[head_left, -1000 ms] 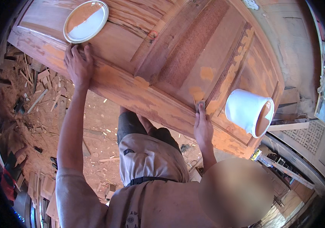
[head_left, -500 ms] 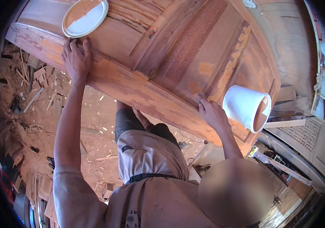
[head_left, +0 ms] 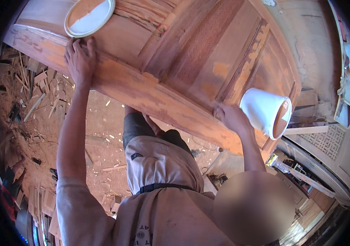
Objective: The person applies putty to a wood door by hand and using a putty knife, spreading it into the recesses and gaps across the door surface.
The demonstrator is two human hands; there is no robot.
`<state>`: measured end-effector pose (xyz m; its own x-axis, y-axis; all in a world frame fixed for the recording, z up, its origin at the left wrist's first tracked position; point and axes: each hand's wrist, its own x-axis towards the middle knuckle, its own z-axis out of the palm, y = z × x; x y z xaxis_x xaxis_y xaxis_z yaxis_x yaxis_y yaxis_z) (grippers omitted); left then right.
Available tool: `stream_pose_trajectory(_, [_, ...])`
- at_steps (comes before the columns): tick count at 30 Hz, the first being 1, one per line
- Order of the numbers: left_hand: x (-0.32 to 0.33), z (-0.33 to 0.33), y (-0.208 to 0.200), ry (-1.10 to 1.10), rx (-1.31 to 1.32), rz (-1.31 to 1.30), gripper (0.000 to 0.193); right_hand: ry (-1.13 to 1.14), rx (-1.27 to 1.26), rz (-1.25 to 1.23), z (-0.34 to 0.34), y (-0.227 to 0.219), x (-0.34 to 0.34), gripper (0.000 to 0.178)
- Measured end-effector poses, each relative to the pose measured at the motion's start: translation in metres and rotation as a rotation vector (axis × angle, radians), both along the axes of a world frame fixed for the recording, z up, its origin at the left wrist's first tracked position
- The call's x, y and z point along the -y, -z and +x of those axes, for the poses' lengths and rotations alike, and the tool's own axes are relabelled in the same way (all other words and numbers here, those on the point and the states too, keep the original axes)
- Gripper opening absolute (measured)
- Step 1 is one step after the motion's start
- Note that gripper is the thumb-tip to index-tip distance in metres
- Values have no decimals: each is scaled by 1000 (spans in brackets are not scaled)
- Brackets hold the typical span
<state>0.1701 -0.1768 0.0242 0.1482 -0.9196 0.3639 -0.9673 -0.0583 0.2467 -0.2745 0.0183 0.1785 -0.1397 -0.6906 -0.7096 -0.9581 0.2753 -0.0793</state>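
A large brown wooden door panel [head_left: 150, 98] lies before me, with orange-brown filler smeared over its frame and panels. My left hand [head_left: 80, 61] rests on its near edge, fingers spread over the wood, beside a round white lid [head_left: 95, 20] partly coated with the filler. Toward the right, my right hand [head_left: 233, 117] is closed low over the frame near a panel corner. Its fingertips are blurred, and what they grip cannot be made out. Just right of that hand, a white bucket [head_left: 261, 110] lies tipped on the panel, orange-brown filler inside its mouth.
Wood scraps [head_left: 39, 94] and shavings litter the floor below the panel at the left. A carved lattice panel [head_left: 324, 139] leans at the far right. Beneath the panel's right end lies a clear plastic bottle [head_left: 279, 165].
My right hand has shifted slightly right and its fingertips are now smeared by motion. My left hand stays on the panel's edge. The whole view has moved a little.
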Motion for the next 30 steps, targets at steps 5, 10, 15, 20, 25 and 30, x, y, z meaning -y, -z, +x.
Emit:
stream_pose_trajectory(5, [-6,-9,-9,3,-9,16,54,245,273,-188,24,-20,-6,42])
stream_pose_trajectory(10, [-3,-12,-13,16,-30,-13,51,20,274,-573,46,40,0,47])
stream_pose_trajectory(15, [-6,-15,-16,9,-29,12,52,-1,122,-629,75,78,4,45])
stream_pose_trajectory(20, [-5,-14,-11,-1,-27,36,53,150,74,-340,62,54,-7,42])
stream_pose_trajectory(25, [-4,-10,-12,7,-17,13,52,-61,208,-366,40,8,36,39])
stream_pose_trajectory(30, [-3,-11,-13,17,-38,31,53,-349,126,-243,55,14,67,38])
